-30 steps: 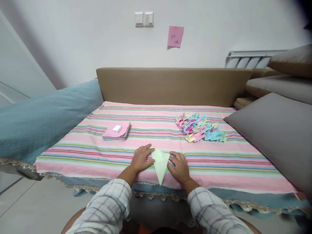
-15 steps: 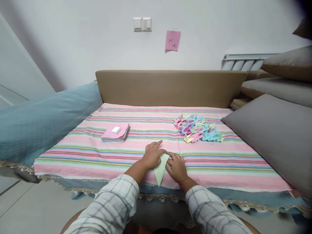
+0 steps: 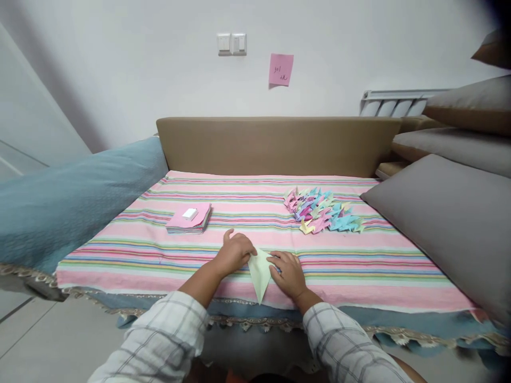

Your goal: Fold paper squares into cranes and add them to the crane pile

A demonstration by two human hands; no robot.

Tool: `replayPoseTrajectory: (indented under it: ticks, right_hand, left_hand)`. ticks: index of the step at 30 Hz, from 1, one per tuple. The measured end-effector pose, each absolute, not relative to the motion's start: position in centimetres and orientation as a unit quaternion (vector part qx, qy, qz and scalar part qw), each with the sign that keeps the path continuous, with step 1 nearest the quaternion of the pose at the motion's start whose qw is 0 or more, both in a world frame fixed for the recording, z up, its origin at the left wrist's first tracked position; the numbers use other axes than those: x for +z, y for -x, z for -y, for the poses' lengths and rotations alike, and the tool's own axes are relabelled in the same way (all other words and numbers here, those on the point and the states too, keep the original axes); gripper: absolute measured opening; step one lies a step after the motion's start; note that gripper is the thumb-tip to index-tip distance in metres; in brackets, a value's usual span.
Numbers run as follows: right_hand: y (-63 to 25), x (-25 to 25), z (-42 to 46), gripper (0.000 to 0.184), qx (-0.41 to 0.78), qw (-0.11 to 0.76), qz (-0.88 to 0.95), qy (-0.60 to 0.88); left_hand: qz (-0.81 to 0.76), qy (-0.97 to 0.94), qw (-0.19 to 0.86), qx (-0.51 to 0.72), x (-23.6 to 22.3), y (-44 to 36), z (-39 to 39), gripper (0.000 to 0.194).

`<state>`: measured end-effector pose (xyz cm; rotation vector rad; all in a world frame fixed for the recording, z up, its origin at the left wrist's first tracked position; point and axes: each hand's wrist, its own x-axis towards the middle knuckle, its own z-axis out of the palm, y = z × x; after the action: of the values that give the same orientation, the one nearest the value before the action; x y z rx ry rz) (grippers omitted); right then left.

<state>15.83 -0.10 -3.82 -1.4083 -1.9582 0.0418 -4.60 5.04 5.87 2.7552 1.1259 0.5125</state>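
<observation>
A pale green sheet of paper folded into a kite shape (image 3: 259, 274) lies near the front edge of the pink, multicoloured-striped cloth (image 3: 339, 250), its long point towards the person. The left hand (image 3: 235, 252) has its fingertips drawn narrow at the paper's upper left corner; from here I cannot tell whether they pinch it. The right hand (image 3: 289, 274) rests loosely spread, fingertips touching the paper's right edge and the thumb set apart below them.

Farther back on the left sits a stack of square coloured paper with a pink top sheet (image 3: 195, 221), a small white block (image 3: 190, 214) lying on it. Farther back on the right is a cluster of folded paper figures in pink, blue, purple, green and yellow (image 3: 319, 210). A big grey cushion (image 3: 435, 213) leans beyond them, and a brown padded backrest (image 3: 279, 146) runs along behind.
</observation>
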Motion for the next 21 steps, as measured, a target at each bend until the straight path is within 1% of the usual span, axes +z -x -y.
replayPoseTrajectory:
  ticks: [3,6,9,12,14,17,21]
  right_hand:
    - [-15.8,-3.9,0.1,0.022,0.021,0.360,0.754,0.548]
    - [-15.8,-4.0,0.2,0.022,0.018,0.364,0.753,0.549]
    - [-15.8,-4.2,0.2,0.023,0.014,0.368,0.751,0.548]
    - [-15.9,-4.3,0.2,0.030,0.016,0.381,0.744,0.548]
    - [-16.0,-4.3,0.2,0.034,0.027,0.392,0.736,0.552]
    - [-16.1,-4.3,-0.2,0.035,0.061,0.413,0.710,0.567]
    - [-16.5,-4.4,-0.9,0.033,0.146,0.456,0.656,0.584]
  left_hand:
    - [-0.388,-0.903,0.042,0.183,5.7,8.3,-4.5,0.024]
    - [-0.407,-0.896,0.021,0.176,4.2,11.1,-3.6,0.024]
    - [-0.405,-0.900,0.004,0.163,2.3,12.3,-2.7,0.028]
    - [-0.397,-0.903,0.006,0.165,0.8,12.6,-1.8,0.032]
    - [-0.400,-0.899,0.000,0.179,0.1,12.6,-1.4,0.029]
    - [-0.413,-0.888,-0.026,0.201,-0.6,12.5,-1.1,0.022]
    - [-0.425,-0.879,-0.042,0.211,-0.8,11.4,-1.8,0.020]
